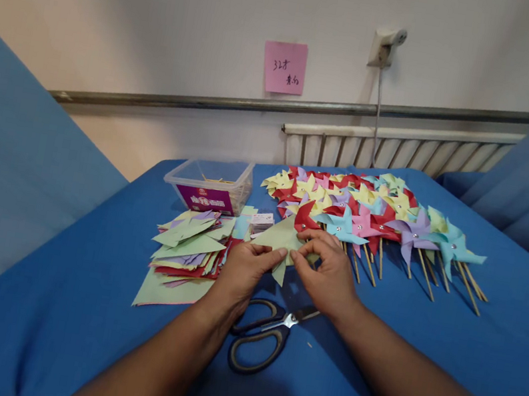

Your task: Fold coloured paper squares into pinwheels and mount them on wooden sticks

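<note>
Between my two hands is a pale green paper pinwheel piece (283,236), its points spreading out over the table. My left hand (249,264) pinches its near left part between thumb and fingers. From the other side my right hand (326,269) grips the paper near its middle, fingertips close to my left thumb. Whether a pin sits under those fingers, I cannot tell. Below the hands lies a pair of scissors (257,345) with dark handles, blades pointing right and partly under my right wrist. Finished paper pinwheels (364,221) on sticks lie just beyond my right hand.
Left of my hands is a stack of cut coloured paper (190,246). Behind it stands a clear plastic box (240,187) with sticks and a purple label. A small stack of cards (261,220) lies near the box. A blue cloth (87,317) covers the table, with a radiator (405,144) behind.
</note>
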### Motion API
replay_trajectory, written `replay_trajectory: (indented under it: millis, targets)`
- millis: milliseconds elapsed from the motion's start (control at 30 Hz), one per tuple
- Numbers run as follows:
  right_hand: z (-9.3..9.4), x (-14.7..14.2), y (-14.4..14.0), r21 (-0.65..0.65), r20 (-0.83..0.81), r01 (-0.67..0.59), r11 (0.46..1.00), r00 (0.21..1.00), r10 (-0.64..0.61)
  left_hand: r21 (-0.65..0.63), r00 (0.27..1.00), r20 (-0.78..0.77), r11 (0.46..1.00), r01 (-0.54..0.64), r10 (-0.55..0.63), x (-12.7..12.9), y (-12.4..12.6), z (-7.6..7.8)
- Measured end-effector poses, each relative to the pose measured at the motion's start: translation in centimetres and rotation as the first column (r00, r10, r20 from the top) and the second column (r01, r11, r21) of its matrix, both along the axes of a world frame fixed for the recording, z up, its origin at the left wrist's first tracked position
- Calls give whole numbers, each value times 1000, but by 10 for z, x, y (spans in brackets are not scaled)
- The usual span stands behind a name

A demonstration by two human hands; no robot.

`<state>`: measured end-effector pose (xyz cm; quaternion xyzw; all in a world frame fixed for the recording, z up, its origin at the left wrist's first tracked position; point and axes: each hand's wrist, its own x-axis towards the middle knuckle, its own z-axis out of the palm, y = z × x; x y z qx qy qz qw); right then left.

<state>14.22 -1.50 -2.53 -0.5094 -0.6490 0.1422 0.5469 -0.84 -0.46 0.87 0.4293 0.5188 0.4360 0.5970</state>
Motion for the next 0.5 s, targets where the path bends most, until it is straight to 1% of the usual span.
replay_trajectory:
  millis: [200, 333, 400, 500]
  targets:
    - [0, -1, 0, -4, -11, 0, 1000, 1000, -1, 35, 1000, 1, 999, -7, 7, 2, -1, 3]
    - [-1, -4, 0, -22, -27, -11, 1000, 1000, 10, 45, 998, -63, 999, -20, 23, 3, -1, 1]
    - [-1, -4, 1, -27, -70, -26, 999, 997, 24, 69, 994, -100, 997, -28, 35, 2, 1, 0]
    - [1, 1, 6, -33, -212, -48, 998, 976, 40, 106, 990, -128, 994, -37, 50, -2, 5, 0]
